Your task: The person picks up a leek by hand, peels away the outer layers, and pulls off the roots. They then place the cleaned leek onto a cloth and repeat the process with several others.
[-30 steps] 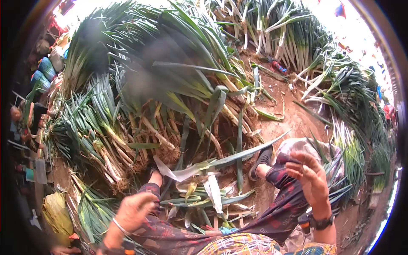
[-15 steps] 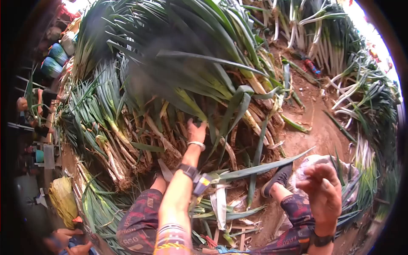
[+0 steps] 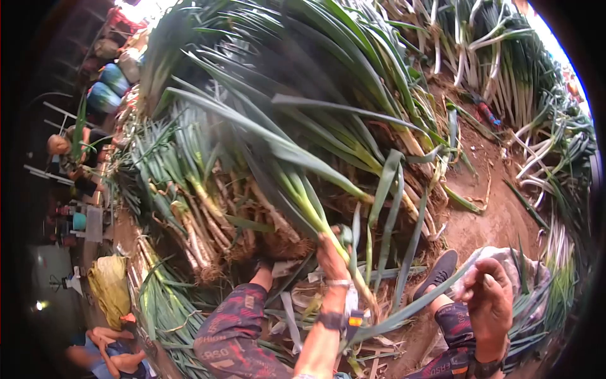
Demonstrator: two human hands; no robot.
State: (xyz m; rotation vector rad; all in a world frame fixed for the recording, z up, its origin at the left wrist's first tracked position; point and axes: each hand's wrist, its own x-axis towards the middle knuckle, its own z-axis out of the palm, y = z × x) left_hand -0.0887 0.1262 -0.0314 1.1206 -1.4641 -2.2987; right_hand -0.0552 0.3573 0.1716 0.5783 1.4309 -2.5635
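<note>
My left hand (image 3: 332, 254) is closed round the pale stem of a long green leek (image 3: 308, 205), whose leaves reach up and left over the heap and whose roots hang just above the ground between my legs. My right hand (image 3: 491, 292) is raised above my right knee, palm up with the fingers curled; whether its fingertips pinch the tip of the long leaf (image 3: 416, 306) beside them is unclear. A large pile of leeks (image 3: 353, 57) lies in front, roots toward me.
Bundles with white stems (image 3: 505, 82) lie at the upper right beside bare brown soil (image 3: 483, 221). A whitish sack (image 3: 533, 275) is by my right hand, a yellow sack (image 3: 108, 287) at the lower left. Other people (image 3: 69, 151) sit at the left and lower left.
My left hand has taken hold of a leek and drawn it out of the pile toward me. My right hand stays raised, its fingers slightly more curled.
</note>
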